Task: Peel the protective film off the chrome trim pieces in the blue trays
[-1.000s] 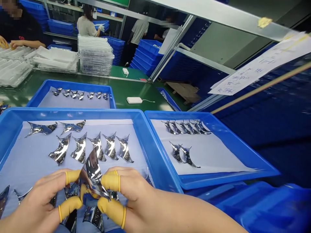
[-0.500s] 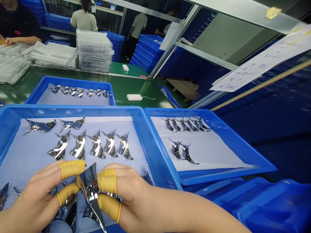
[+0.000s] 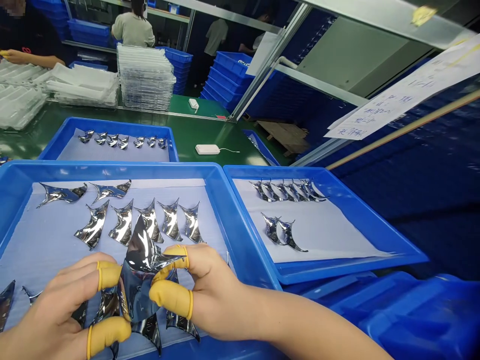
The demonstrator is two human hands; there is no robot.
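Note:
Both my hands wear yellow rubber finger cots. My left hand (image 3: 56, 310) and my right hand (image 3: 210, 285) together pinch a curved, mirror-polished metal piece (image 3: 140, 270) by its edges, low over the front blue tray (image 3: 112, 170). Similar shiny curved pieces (image 3: 123, 225) lie in rows on the tray's pale liner. Other pieces (image 3: 180, 322) lie beneath my fingers, partly hidden by my hands.
A second blue tray (image 3: 262, 172) with two groups of pieces is to the right. A third tray (image 3: 112, 124) stands beyond, on a green bench (image 3: 187, 142). Clear plastic trays are stacked behind; co-workers and blue crates are further back.
The held piece has turned and now shows a wider face, with its tip raised. My right hand has shifted slightly to the right, and its fingers spread along the piece's upper edge.

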